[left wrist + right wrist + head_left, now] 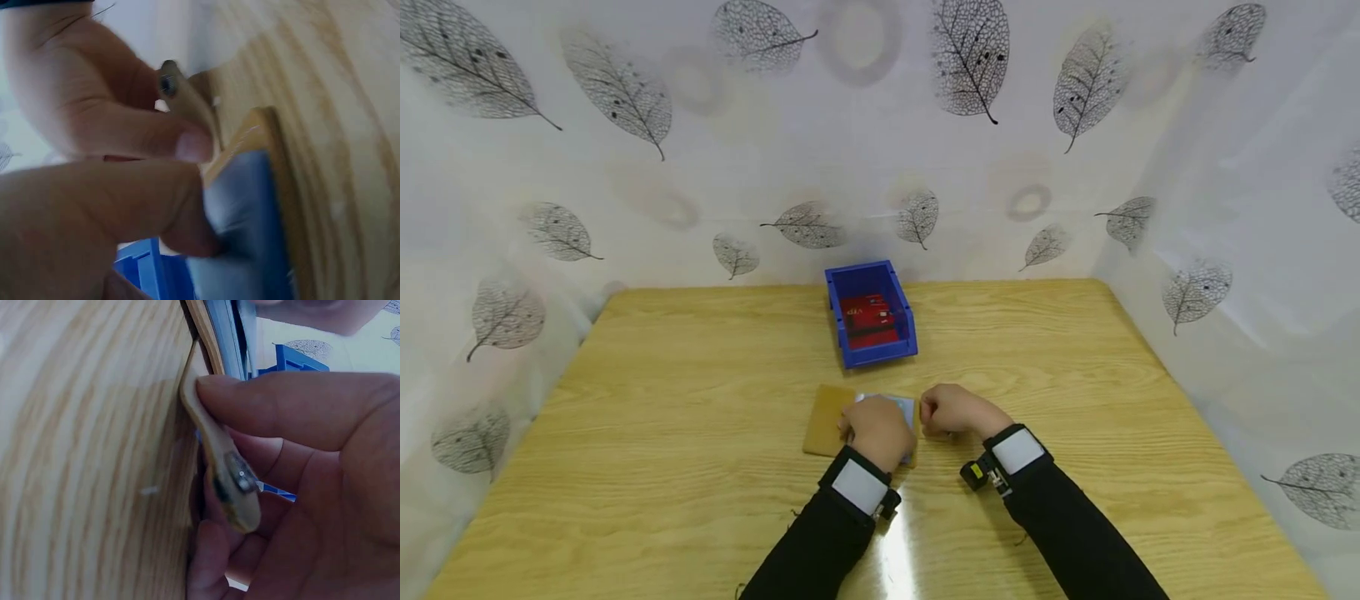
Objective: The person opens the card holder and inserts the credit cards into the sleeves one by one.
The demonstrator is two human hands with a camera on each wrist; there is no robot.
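A tan card holder (824,419) lies opened on the table, its left cover flat. On its right half are pale blue-grey leaves (907,406), mostly under my left hand (880,427). In the left wrist view, a bent fingertip of that hand presses into these leaves (240,194), beside a dark fold. My right hand (958,410) is at the holder's right edge. Between thumb and fingers it pinches the tan closing strap (215,440), which carries a metal snap (240,472) near its rounded end. The strap sticks out from the holder's edge, close over the table.
Behind the holder stands a blue bin (880,353) with red cards (867,312) inside, one lettered VIP. The wooden table (700,358) meets a leaf-printed curtain (850,167) at the back and sides. Both wrists wear black bands with small cameras.
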